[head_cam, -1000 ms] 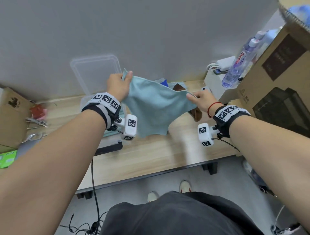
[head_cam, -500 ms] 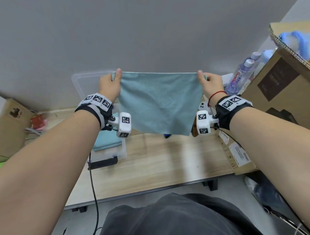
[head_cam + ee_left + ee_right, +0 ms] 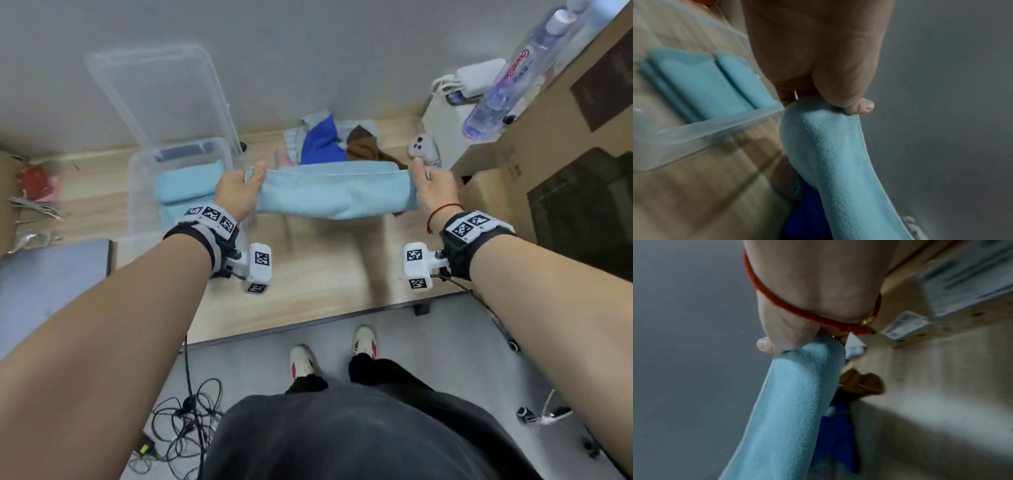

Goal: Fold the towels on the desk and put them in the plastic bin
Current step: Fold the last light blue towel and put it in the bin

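A light blue towel (image 3: 334,193) stretches between my two hands above the wooden desk (image 3: 325,274). My left hand (image 3: 239,190) pinches its left corner, thumb on top (image 3: 859,107). At the other end my right hand (image 3: 430,186) pinches the right corner (image 3: 807,356). The cloth sags in the middle and lies almost flat. The clear plastic bin (image 3: 137,192) stands just left of my left hand and holds a folded light blue towel (image 3: 186,185). Behind the held towel lies a heap with a dark blue towel (image 3: 322,144) and a brown towel (image 3: 364,147).
The bin's clear lid (image 3: 161,92) leans on the grey wall. Cardboard boxes (image 3: 565,164) and a water bottle (image 3: 507,82) crowd the right side. A small white controller (image 3: 423,149) lies near the boxes. A grey laptop (image 3: 51,274) and clutter sit left.
The towel hung upright and spread in front of the wall; both hands have brought it down and forward, so it now lies low and nearly level over the desk.
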Demonstrator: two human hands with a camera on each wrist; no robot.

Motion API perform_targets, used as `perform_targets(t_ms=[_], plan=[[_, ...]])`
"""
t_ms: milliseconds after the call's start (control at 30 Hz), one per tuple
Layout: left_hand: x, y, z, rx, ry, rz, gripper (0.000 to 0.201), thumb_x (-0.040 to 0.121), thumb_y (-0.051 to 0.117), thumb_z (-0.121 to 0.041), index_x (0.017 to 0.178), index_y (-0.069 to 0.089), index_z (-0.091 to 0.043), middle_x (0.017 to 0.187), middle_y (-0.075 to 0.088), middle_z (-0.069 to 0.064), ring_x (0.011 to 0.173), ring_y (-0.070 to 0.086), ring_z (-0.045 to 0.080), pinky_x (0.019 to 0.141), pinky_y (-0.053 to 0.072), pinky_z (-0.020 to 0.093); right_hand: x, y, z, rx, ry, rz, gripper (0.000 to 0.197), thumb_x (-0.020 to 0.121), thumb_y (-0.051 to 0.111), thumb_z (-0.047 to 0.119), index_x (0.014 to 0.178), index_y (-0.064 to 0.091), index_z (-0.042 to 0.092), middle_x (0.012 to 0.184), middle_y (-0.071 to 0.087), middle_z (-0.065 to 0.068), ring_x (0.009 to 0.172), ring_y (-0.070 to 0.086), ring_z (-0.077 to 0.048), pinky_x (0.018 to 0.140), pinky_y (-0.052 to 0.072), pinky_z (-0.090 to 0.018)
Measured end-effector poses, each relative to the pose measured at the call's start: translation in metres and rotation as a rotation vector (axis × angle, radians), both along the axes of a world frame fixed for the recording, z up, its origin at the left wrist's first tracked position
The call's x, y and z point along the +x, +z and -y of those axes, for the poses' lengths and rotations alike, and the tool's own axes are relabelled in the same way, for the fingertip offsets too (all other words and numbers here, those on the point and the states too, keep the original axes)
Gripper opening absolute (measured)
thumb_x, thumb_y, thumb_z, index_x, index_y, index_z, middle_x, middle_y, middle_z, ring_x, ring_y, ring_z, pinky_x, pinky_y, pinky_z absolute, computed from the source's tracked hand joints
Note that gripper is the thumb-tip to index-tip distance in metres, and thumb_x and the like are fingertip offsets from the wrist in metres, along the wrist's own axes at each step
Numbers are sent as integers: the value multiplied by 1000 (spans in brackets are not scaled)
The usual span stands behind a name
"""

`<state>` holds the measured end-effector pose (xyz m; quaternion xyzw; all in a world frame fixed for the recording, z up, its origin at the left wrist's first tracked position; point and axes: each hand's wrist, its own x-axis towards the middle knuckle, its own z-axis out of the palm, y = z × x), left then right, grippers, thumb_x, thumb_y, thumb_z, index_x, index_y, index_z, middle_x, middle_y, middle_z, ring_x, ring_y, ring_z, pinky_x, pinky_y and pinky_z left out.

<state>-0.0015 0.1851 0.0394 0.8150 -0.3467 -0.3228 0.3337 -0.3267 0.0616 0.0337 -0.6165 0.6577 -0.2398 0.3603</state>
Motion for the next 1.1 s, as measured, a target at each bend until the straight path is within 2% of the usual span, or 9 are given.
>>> perform_targets(t_ms=[133,267,333,467,600,700,867,1000,1100], plan=[[-34,-46,-35,207,-142,70,56,96,44,-54,100,71,-4,105,68,22,102,62,33,84,44,32,-22,-53,-42,173,27,-90,55,101,45,42,52,32,19,55,34,-1,57,34,-19,55,26,-31],[-52,-94,-67,366,-254,-1,71,89,40,-65,98,69,-1,107,68,21,104,64,35,93,48,40,-42,-94,-73,292,72,-128,54,101,42,43,55,34,17,62,40,-7,62,36,-20,58,26,-33],[-61,-111,-79,443,-339,48,67,97,37,-57,106,67,1,111,66,21,107,60,36,94,45,38,-51,-109,-84,339,96,-156,53,101,42,42,55,34,17,58,37,-2,61,34,-21,60,26,-33],[-69,-131,-93,502,-376,141,57,101,32,-49,88,61,-1,90,58,20,86,53,30,74,34,31,-62,-129,-95,378,126,-215,52,101,44,41,56,39,15,67,46,-10,72,44,-22,68,31,-31],[-63,-137,-89,407,-268,159,55,102,34,-44,60,35,-10,60,40,7,67,41,25,65,28,31,-58,-125,-87,336,149,-228,46,101,43,37,63,47,12,71,50,-10,73,47,-21,65,30,-30],[-58,-134,-81,319,-191,115,48,103,33,-42,68,45,-11,69,50,8,71,47,27,67,33,31,-50,-119,-74,296,183,-213,25,99,47,30,81,53,13,79,52,-7,78,47,-19,66,31,-27],[-52,-132,-62,288,-153,118,38,104,34,-30,106,58,-1,106,63,21,98,57,36,74,34,31,-40,-121,-42,264,189,-215,20,93,52,31,80,55,16,78,54,-4,78,50,-20,67,35,-26],[-51,-137,-50,307,-116,131,39,104,32,-32,109,58,-3,102,61,17,88,53,30,74,34,31,-34,-130,-24,250,155,-237,23,94,52,33,74,52,22,70,51,3,78,48,-20,70,33,-25],[-51,-146,-40,298,-54,149,38,104,31,-34,97,55,-5,88,56,11,80,50,27,71,35,31,-29,-139,-11,255,146,-257,18,96,49,33,89,61,21,84,55,1,84,48,-19,73,32,-23]])
